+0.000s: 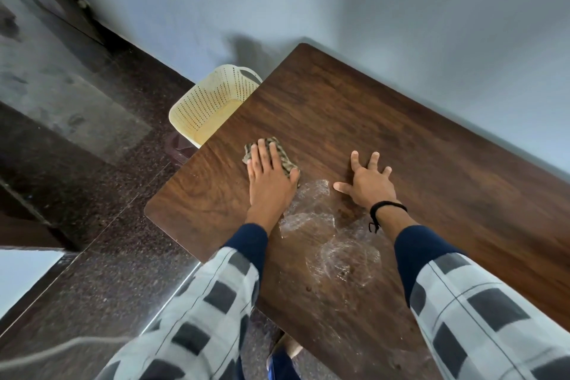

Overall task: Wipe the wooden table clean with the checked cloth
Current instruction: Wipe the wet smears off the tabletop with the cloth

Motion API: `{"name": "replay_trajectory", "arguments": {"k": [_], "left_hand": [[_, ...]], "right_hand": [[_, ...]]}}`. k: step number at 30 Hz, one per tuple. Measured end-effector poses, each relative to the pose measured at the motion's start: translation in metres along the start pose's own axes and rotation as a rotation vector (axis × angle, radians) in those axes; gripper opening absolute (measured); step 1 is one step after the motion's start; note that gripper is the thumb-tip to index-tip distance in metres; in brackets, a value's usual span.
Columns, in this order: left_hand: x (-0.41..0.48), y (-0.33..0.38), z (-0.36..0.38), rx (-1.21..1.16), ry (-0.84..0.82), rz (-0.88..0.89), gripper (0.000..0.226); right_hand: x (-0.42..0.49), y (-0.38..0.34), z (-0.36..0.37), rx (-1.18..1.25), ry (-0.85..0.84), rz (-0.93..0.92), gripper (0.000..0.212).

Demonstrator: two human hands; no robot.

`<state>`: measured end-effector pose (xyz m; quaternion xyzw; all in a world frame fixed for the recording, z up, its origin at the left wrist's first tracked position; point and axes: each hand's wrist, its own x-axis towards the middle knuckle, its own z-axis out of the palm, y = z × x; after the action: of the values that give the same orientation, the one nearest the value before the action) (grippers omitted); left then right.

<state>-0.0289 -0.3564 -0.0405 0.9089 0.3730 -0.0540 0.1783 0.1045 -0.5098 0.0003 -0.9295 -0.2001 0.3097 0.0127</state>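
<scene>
The dark wooden table (385,139) fills the middle and right of the head view. My left hand (268,173) lies flat on the checked cloth (285,160), a folded olive and dark patterned rag, pressing it onto the tabletop near the table's left edge. Only the cloth's edges show around my fingers. My right hand (368,180) rests on the bare wood to the right with its fingers spread, holding nothing. Whitish wet smears (327,234) cover the wood between and below my two wrists.
A cream perforated plastic basket (209,105) stands on the floor against the table's far left edge. The dark speckled floor (101,194) lies to the left. A grey-blue wall (401,9) runs behind the table. A foot (283,352) shows under the near edge.
</scene>
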Motion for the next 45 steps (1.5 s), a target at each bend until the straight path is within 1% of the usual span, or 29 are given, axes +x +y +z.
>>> {"name": "replay_trajectory", "arguments": {"k": [3,8,10,15,18,20,23,25,28,31,34,36,38,40,43,45], "left_hand": [[0.007,0.011,0.0,0.008,-0.013,0.034,0.075],[-0.047,-0.011,0.006,0.076,-0.027,0.27,0.074],[-0.058,-0.018,0.008,0.09,-0.056,0.278,0.076],[-0.049,-0.015,-0.001,0.143,-0.1,0.299,0.083],[-0.041,-0.022,-0.005,0.162,-0.145,0.355,0.078],[-0.028,-0.025,-0.011,0.167,-0.167,0.398,0.077],[0.002,-0.026,-0.02,0.169,-0.189,0.47,0.077],[0.023,-0.029,-0.027,0.186,-0.23,0.545,0.077],[0.045,-0.037,-0.035,0.22,-0.27,0.683,0.077],[0.061,-0.045,-0.041,0.257,-0.327,0.816,0.077],[0.079,-0.051,-0.048,0.307,-0.409,0.94,0.077],[0.091,-0.055,-0.053,0.347,-0.434,1.024,0.077],[0.101,-0.056,-0.057,0.389,-0.445,1.091,0.077],[0.11,-0.054,-0.061,0.426,-0.447,1.138,0.077],[0.121,-0.047,-0.063,0.438,-0.449,1.155,0.076],[0.127,-0.043,-0.059,0.435,-0.448,1.153,0.076]], "right_hand": [[0.0,0.0,0.0,0.006,0.008,-0.002,0.093],[-0.001,-0.001,-0.001,0.009,0.001,-0.003,0.093],[-0.002,-0.002,-0.002,0.009,0.002,-0.002,0.093],[-0.004,-0.003,-0.009,0.017,-0.028,0.007,0.094],[-0.011,0.0,-0.014,0.084,-0.041,0.002,0.083],[-0.023,0.004,-0.014,0.211,0.024,0.019,0.073],[-0.051,0.017,0.003,0.375,0.267,0.077,0.058],[-0.072,0.025,0.021,0.435,0.426,0.164,0.05],[-0.111,0.027,0.054,0.512,0.582,0.284,0.04],[-0.151,0.012,0.096,0.463,0.699,0.387,0.034],[-0.18,-0.019,0.142,0.399,0.831,0.453,0.025],[-0.196,-0.044,0.167,0.405,0.933,0.523,0.026],[-0.212,-0.071,0.19,0.437,0.98,0.615,0.03],[-0.225,-0.099,0.211,0.501,0.984,0.715,0.035],[-0.23,-0.133,0.229,0.603,0.913,0.85,0.043],[-0.227,-0.144,0.235,0.625,0.854,0.893,0.046]]}}
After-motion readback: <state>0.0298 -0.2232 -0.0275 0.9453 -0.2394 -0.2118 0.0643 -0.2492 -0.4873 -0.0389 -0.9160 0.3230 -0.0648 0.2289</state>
